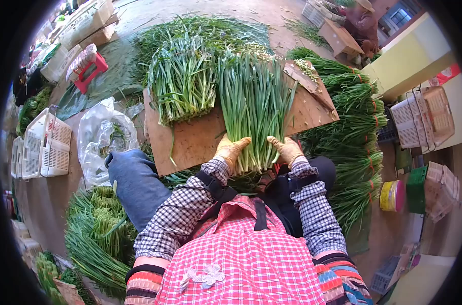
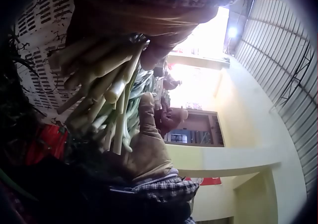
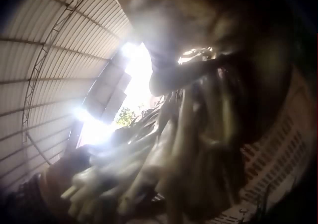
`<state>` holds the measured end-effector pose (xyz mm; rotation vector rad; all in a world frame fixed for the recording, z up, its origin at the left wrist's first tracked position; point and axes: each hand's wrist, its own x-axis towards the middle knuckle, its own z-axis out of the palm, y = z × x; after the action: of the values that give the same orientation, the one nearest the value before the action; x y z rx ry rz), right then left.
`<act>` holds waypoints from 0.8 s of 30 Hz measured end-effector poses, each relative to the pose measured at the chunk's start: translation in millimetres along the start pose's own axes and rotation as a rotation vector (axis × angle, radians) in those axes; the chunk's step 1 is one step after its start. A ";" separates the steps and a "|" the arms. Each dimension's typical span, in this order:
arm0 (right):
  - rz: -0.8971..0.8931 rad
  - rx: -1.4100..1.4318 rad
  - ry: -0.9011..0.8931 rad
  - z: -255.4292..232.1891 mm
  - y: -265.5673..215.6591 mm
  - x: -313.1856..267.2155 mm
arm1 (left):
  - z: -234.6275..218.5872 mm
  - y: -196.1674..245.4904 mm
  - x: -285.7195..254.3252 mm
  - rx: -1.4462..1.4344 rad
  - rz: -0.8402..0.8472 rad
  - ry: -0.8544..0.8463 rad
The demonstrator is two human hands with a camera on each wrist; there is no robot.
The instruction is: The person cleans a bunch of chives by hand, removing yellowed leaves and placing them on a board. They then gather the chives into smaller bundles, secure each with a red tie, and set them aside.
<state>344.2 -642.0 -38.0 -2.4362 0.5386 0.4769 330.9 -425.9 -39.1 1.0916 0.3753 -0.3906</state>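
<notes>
A thick bunch of green garlic [image 1: 254, 96], with long flat leaves and pale stalk ends, lies across the front of a brown board [image 1: 200, 145]. My gloved left hand [image 1: 232, 152] grips its stalks from the left, thumb on top. From the other side my gloved right hand [image 1: 287, 150] holds the same bunch, thumb also on top. Cut-looking stalk ends [image 2: 117, 87] poke out between the hands in the left wrist view. The right wrist view shows blurred stalks [image 3: 169, 159] under the dark right hand. Another leafy pile [image 1: 182, 86] rests on the board at left.
Tied bundles of greens [image 1: 353, 112] line the right side, and more greens [image 1: 98, 229] lie at lower left. A clear plastic bag [image 1: 101, 145] and white crates [image 1: 55, 145] stand left. Beyond the board's right corner, another person [image 1: 362, 25] sits by a carton [image 1: 340, 38].
</notes>
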 end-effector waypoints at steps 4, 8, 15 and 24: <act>-0.366 0.023 0.357 -16.0 13.2 -20.0 | -13.1 -12.7 10.7 0.031 0.006 0.022; -0.579 -0.162 0.365 -9.3 -21.9 -57.2 | -15.6 -15.0 12.0 0.004 -0.043 -0.011; -0.180 0.159 -0.181 9.5 -17.2 -21.8 | -21.9 -16.0 13.2 0.013 -0.017 -0.020; -0.338 -0.531 -0.162 -2.9 -27.6 -54.1 | -20.8 -15.1 11.9 0.028 -0.032 -0.037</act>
<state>311.8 -608.9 1.4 -2.8725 -0.0914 0.7332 331.8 -414.6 -65.0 1.1052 0.3556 -0.4450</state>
